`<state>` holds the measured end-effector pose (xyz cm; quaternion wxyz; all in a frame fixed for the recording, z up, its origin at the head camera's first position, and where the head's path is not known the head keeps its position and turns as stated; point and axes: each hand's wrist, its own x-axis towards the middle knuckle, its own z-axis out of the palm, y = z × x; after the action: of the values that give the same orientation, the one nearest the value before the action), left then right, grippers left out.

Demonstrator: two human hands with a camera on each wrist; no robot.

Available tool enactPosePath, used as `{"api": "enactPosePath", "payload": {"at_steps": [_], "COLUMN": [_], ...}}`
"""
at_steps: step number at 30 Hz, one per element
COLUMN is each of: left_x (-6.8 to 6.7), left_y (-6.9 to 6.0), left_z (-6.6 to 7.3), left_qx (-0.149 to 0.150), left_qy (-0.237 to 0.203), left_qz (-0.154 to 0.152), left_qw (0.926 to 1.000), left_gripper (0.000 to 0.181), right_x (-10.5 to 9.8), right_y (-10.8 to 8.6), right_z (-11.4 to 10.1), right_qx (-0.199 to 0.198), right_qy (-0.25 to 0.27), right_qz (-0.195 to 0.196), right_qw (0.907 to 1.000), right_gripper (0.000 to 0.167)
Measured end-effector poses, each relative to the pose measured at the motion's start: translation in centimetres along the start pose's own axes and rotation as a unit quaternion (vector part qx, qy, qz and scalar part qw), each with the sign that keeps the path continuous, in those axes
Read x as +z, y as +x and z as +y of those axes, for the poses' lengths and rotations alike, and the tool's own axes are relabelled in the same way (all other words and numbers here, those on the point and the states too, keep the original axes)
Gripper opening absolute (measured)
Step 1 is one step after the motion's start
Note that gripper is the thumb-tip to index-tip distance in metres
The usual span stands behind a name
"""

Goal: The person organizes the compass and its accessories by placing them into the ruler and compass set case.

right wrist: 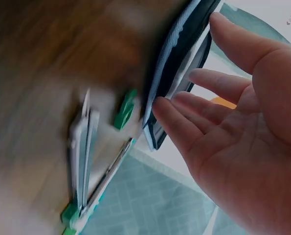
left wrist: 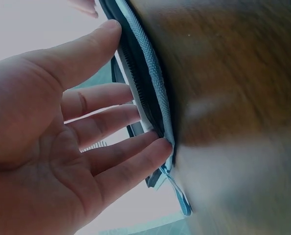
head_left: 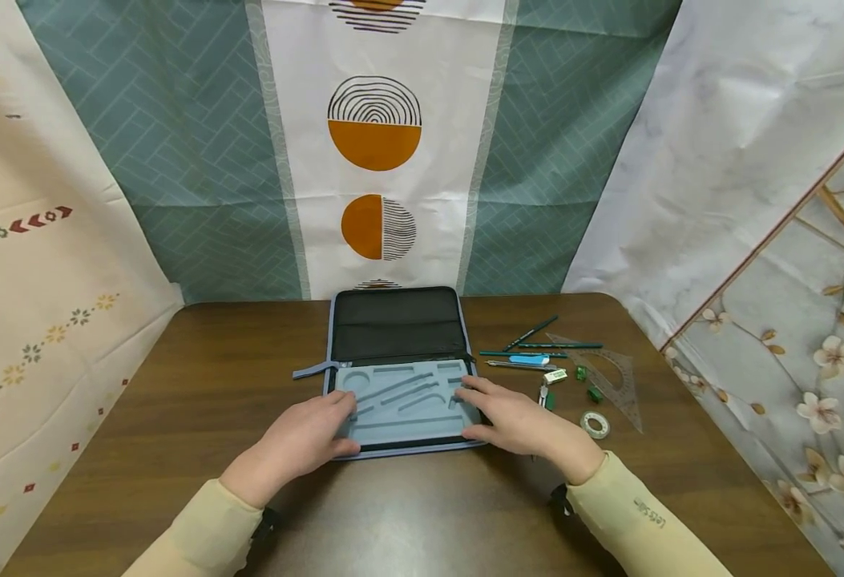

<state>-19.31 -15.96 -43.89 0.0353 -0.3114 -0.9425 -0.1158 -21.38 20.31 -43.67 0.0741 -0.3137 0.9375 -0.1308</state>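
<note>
Your left hand (head_left: 306, 429) and right hand (head_left: 514, 415), both loosely spread and gripping nothing, touch either side of the opened case (head_left: 398, 312), its tray (head_left: 385, 437) laid inside but apparently unfilled, while pencils (head_left: 560, 345), eraser (head_left: 555, 376) and compass (head_left: 543, 394) lie loose to the case's right.

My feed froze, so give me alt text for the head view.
A left hand and a right hand touch opposite sides of an open zip case with a pale blue slotted tray on a wooden table. To its right lie dark pencils, an eraser, a white ring and a clear set square.
</note>
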Motion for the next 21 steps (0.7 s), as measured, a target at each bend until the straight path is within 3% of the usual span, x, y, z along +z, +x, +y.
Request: {"api": "enactPosePath", "payload": {"at_steps": [7, 21], "left_x": [0.4, 0.3], "left_y": [-0.3, -0.1], "left_z": [-0.3, -0.7], "left_qx": [0.0, -0.002], "left_qy": [0.003, -0.012], "left_qz": [-0.001, -0.005], "left_qw": [1.0, 0.9999], "left_gripper": [0.041, 0.037], "right_x": [-1.2, -3.4], "right_y": [-1.5, -7.5], "right_z": [1.9, 6.7], "right_qx": [0.011, 0.069], "right_qy": [0.003, -0.048], "right_qz": [0.021, 0.064], "right_qw": [0.9997, 0.9944], "right_gripper": [0.067, 0.065]}}
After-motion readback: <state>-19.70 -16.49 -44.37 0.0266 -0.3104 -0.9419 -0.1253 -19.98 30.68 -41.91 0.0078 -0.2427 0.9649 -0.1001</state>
